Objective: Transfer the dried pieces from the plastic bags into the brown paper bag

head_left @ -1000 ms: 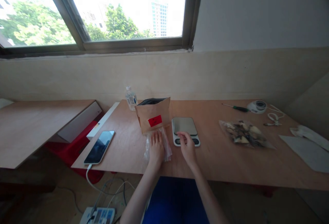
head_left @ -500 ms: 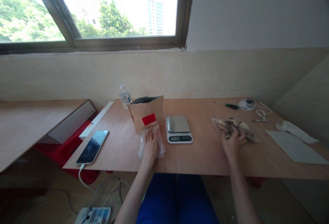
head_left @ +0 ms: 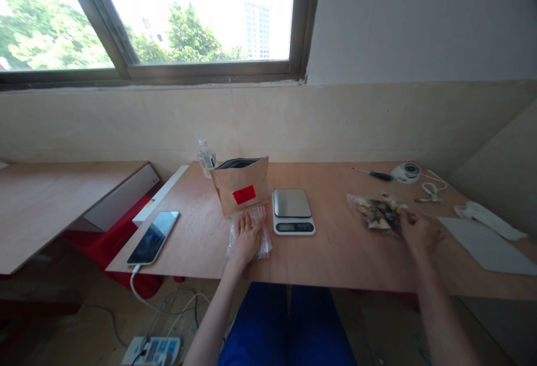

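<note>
My left hand (head_left: pixel 247 236) lies flat, fingers spread, on a small pile of clear plastic zip bags (head_left: pixel 264 243). Just behind it stands a brown kraft paper pouch (head_left: pixel 224 189) with a red label, its top gaping. A white kitchen scale (head_left: pixel 292 209) with a bare metal plate sits between my hands. Over on the right, my right hand (head_left: pixel 420 233) has its fingers closed at the right end of a clear plastic bag of pale and dark pieces that look like dried mushrooms (head_left: pixel 375 213). The fingertips there are partly hidden.
A phone (head_left: pixel 154 237) on a charging cable lies at left, with a plastic bottle (head_left: pixel 206 158) behind. Back right are a green-handled screwdriver (head_left: pixel 380 176), a white dome camera (head_left: pixel 406 173) with its cable, a white cloth (head_left: pixel 489 217) and a grey sheet (head_left: pixel 489 245).
My right hand has moved right, off the middle of the mushroom bag to its right end, uncovering the contents. My left hand stays on the clear bags.
</note>
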A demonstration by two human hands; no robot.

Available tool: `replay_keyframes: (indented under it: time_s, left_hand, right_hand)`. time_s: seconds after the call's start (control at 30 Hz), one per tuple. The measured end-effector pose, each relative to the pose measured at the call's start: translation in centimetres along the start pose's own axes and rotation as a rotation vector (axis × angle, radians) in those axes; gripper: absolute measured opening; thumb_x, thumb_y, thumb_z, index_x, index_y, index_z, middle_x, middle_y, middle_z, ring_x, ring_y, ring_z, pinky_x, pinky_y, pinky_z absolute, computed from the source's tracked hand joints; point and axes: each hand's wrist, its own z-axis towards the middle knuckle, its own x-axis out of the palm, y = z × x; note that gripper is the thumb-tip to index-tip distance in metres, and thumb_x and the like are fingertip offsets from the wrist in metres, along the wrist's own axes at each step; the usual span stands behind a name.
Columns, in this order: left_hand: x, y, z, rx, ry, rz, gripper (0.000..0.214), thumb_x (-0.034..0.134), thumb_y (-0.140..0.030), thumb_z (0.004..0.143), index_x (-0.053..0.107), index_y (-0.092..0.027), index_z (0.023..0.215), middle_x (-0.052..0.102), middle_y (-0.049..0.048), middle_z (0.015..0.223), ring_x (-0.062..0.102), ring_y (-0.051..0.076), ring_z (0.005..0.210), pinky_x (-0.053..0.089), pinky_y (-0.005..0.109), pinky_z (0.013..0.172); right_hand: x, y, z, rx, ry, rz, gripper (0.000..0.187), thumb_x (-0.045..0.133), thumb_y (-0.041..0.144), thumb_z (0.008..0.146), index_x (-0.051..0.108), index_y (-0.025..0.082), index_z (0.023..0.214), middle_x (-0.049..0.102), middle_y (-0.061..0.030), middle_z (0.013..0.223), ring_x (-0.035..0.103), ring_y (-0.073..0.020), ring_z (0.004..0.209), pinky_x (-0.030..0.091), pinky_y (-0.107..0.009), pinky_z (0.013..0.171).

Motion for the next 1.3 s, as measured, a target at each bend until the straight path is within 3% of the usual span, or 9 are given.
replay_keyframes:
  time_s: [0.13,0.3,0.4,0.47,0.53,0.67,0.83,1.03,1.3]
  left_hand:
    - [-0.6,0.2,0.7,-0.048,-0.051,-0.206,0.047,0.032,-0.011,0.087,0.046,-0.02,0.13,0.045,0.0138,0.136,0.03,0.028,0.132,0.027,0.051,0.103]
    - [-4.1,-3.4,0.7,-0.074,-0.31,-0.624,0.034,0.039,-0.011,0.083,0.055,-0.012,0.113,0.052,0.0153,0.126,0.039,0.025,0.126,0.028,0.046,0.105]
    - [-7.3,-7.4,-0.5,-0.007,-0.169,-1.092,0.031,0.042,-0.03,0.089,0.052,-0.019,0.116,0.056,0.0097,0.122,0.051,0.021,0.113,0.038,0.039,0.099]
    - [-9.2,-9.3,-1.5,-0.007,0.046,-1.39,0.036,0.041,-0.041,0.089,0.051,-0.02,0.117,0.057,0.0097,0.118,0.06,0.019,0.098,0.047,0.033,0.085]
    - [-10.4,-10.2,-2.2,-0.008,0.122,-1.53,0.034,0.047,-0.045,0.086,0.055,-0.019,0.105,0.061,0.0063,0.101,0.061,0.014,0.081,0.05,0.025,0.071]
    - [-11.1,-9.2,-3.0,-0.047,0.035,-1.586,0.028,0.057,-0.044,0.079,0.052,-0.017,0.082,0.051,-0.0034,0.066,0.05,0.007,0.055,0.044,0.018,0.051]
    - [-10.2,-7.5,-3.1,-0.076,-0.031,-1.537,0.031,0.06,-0.045,0.077,0.049,-0.016,0.078,0.05,-0.0038,0.063,0.049,0.008,0.054,0.044,0.019,0.051]
    - [-8.9,-6.9,-2.8,-0.123,-0.177,-1.427,0.029,0.058,-0.042,0.079,0.047,-0.016,0.07,0.053,-0.0017,0.064,0.052,0.011,0.062,0.044,0.022,0.059]
    - [-8.5,-5.8,-2.5,-0.06,-0.17,-1.363,0.026,0.057,-0.039,0.081,0.05,-0.016,0.072,0.055,-0.0002,0.068,0.053,0.012,0.066,0.043,0.023,0.063]
  right_hand:
    - [-3.4,2.1,-0.5,-0.061,-0.093,0.13,0.031,0.048,0.035,0.079,0.07,0.015,0.088,0.066,-0.0184,0.074,0.058,-0.0284,0.068,0.035,-0.041,0.062]
    - [-9.2,9.7,-4.6,-0.165,-0.182,0.485,0.034,0.051,0.04,0.08,0.068,0.013,0.093,0.068,-0.0167,0.087,0.062,-0.0245,0.077,0.044,-0.037,0.07]
    - [-10.7,14.3,-8.9,-0.067,0.002,0.893,0.037,0.056,0.046,0.078,0.065,0.015,0.095,0.068,-0.0116,0.091,0.063,-0.0227,0.082,0.048,-0.038,0.075]
    - [-10.5,16.7,-11.9,0.016,0.224,1.105,0.033,0.062,0.044,0.074,0.065,0.016,0.092,0.069,-0.0081,0.089,0.064,-0.0207,0.083,0.048,-0.036,0.078]
    - [-9.8,18.3,-14.6,0.067,0.469,1.211,0.031,0.064,0.043,0.073,0.066,0.017,0.089,0.07,-0.0061,0.086,0.064,-0.0194,0.082,0.048,-0.033,0.078]
    - [-7.5,20.0,-18.2,0.137,0.751,1.227,0.033,0.06,0.045,0.076,0.065,0.016,0.091,0.068,-0.0081,0.092,0.063,-0.0205,0.084,0.05,-0.032,0.073]
    - [-6.7,21.4,-20.3,-0.196,0.496,0.972,0.027,0.058,0.039,0.079,0.058,0.018,0.097,0.062,-0.0081,0.096,0.059,-0.0191,0.084,0.048,-0.034,0.075]
    - [-8.9,22.4,-20.5,-0.653,0.847,0.933,0.014,0.053,0.032,0.085,0.059,0.022,0.092,0.06,-0.0025,0.088,0.058,-0.0148,0.08,0.048,-0.027,0.073]
    - [-8.5,22.8,-19.4,-0.778,0.812,0.786,0.016,0.05,0.027,0.087,0.061,0.021,0.079,0.064,-0.0013,0.08,0.06,-0.0149,0.075,0.044,-0.026,0.07]
